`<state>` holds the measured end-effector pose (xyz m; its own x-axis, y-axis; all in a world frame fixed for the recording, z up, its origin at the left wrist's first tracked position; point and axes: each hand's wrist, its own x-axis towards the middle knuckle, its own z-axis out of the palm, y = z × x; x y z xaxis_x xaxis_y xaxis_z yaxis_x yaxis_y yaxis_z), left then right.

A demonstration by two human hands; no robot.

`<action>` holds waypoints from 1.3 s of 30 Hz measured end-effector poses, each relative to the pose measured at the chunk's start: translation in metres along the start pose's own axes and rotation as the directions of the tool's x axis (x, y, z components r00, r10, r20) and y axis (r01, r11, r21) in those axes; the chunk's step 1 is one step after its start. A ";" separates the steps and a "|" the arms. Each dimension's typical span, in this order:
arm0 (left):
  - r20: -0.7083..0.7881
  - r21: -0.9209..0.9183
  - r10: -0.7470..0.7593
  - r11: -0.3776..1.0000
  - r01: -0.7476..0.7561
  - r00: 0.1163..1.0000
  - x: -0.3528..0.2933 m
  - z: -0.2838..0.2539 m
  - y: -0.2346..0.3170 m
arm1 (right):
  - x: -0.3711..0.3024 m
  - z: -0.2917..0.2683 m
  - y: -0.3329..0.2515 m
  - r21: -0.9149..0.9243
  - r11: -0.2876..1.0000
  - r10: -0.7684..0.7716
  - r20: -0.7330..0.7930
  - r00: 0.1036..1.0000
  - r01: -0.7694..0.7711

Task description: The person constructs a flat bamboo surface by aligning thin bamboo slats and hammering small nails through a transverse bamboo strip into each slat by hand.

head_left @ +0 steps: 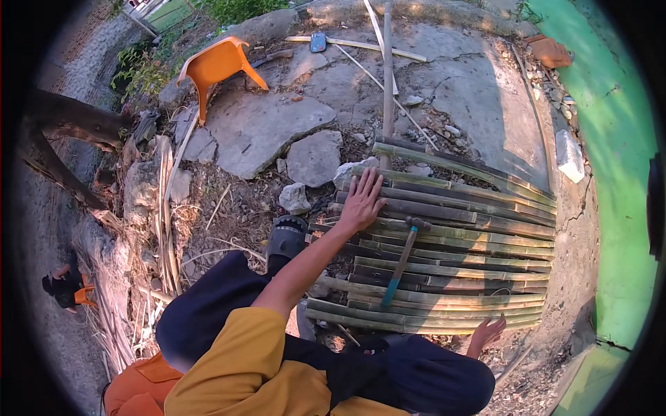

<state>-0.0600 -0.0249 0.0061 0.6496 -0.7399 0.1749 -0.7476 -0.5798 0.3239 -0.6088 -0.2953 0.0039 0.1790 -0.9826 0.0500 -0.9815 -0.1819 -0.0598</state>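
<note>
A mat of split bamboo slats (479,236) lies on the ground in front of me. My left hand (361,200) rests flat on the slats at the mat's left end, fingers spread, holding nothing. A hammer with a teal handle (401,263) lies loose across the slats in the middle. My right hand (487,331) is low at the mat's near edge, fingers apart, touching the ground by the closest slat. My dark trousers and a sandal (286,238) show at the left of the mat.
An orange plastic chair (216,64) lies tipped at the back left. Long bamboo strips (387,62) and a small dark phone-like object (318,41) lie on cracked concrete behind. Rocks (314,157) sit left of the mat. A green wall (617,173) runs along the right.
</note>
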 end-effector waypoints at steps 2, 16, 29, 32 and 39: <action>-0.008 -0.035 -0.010 0.999 0.010 1.000 -0.004 0.003 0.013 | 0.006 0.002 0.001 0.092 0.993 -0.071 0.004 0.997 0.070; 0.012 0.030 0.063 0.998 -0.064 0.998 0.009 0.004 0.025 | -0.007 0.009 0.018 0.545 0.772 0.424 -0.061 0.903 -0.326; 0.228 0.179 0.006 0.983 -0.048 0.974 0.012 -0.014 -0.003 | 0.090 0.049 0.120 0.692 0.426 0.731 0.116 0.672 -0.583; 0.291 0.125 0.040 0.989 -0.080 0.956 0.028 0.009 0.022 | 0.135 0.041 0.215 0.668 0.540 0.760 -0.126 0.638 -0.512; 0.427 0.252 -0.044 0.965 -0.072 0.903 0.028 -0.012 0.006 | 0.164 0.046 0.209 0.791 0.052 0.606 0.460 0.649 -0.610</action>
<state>-0.0442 -0.0453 0.0241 0.5604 -0.7886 -0.2531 -0.8032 -0.5920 0.0659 -0.7816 -0.4965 -0.0462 -0.4473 -0.7654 -0.4626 -0.1063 0.5591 -0.8222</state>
